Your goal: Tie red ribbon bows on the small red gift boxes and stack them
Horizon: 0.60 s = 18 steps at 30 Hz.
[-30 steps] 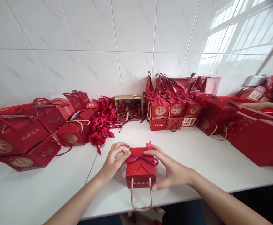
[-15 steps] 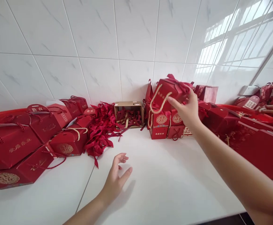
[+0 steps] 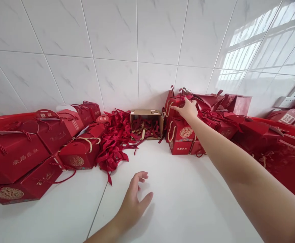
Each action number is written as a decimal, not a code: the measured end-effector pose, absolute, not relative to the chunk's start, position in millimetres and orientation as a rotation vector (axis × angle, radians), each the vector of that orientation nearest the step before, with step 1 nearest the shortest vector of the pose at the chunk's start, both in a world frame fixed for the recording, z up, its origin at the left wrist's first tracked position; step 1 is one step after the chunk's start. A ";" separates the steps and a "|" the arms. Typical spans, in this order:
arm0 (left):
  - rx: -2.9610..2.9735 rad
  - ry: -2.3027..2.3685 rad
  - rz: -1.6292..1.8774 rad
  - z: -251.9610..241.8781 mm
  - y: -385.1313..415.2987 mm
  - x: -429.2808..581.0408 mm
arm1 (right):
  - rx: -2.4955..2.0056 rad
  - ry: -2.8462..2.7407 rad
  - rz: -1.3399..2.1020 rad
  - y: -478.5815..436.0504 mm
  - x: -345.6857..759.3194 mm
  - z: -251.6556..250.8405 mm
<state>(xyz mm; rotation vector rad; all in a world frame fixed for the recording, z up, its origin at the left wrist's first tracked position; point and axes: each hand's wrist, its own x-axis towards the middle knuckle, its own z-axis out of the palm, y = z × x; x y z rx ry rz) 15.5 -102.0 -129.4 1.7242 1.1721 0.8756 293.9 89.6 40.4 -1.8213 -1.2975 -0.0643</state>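
Note:
My right hand (image 3: 188, 110) reaches to the back and grips a red gift box (image 3: 172, 104) with a beige rope handle. That box rests on top of a stack near the wall, and my fingers partly cover it. Beneath is another red gift box (image 3: 181, 135) with a round gold emblem. My left hand (image 3: 134, 199) hovers over the white table (image 3: 183, 195), holding nothing, its fingers apart and loosely curved. Nearest to it lies a heap of dark red ribbons (image 3: 114, 141).
A cardboard box (image 3: 147, 112) lies open towards me with ribbon strips inside. Several red gift boxes (image 3: 26, 157) are stacked on the left. More red boxes (image 3: 256, 135) crowd the right side, near a white power strip (image 3: 286, 102). A tiled wall (image 3: 114, 30) closes the back.
My right hand has lowered the gift box from the air onto the stack at the back. The view has swung a little to the right-hand stack's left; my left hand stays open.

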 end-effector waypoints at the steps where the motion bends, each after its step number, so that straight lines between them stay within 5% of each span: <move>1: 1.731 1.182 0.878 -130.7 -102.5 16.3 | -1.849 -1.293 -0.066 89.5 293.7 43.0; 7: 2.008 1.339 0.863 -131.1 -100.2 14.3 | -1.896 -1.169 -0.217 66.9 272.2 51.5; 12: 2.226 2.115 0.534 -106.8 -79.6 -22.9 | -1.386 -1.419 -0.412 5.8 227.5 3.6; 18: 1.985 2.314 0.299 -97.6 -69.3 -62.6 | -0.974 -2.019 0.345 -54.6 154.5 -99.3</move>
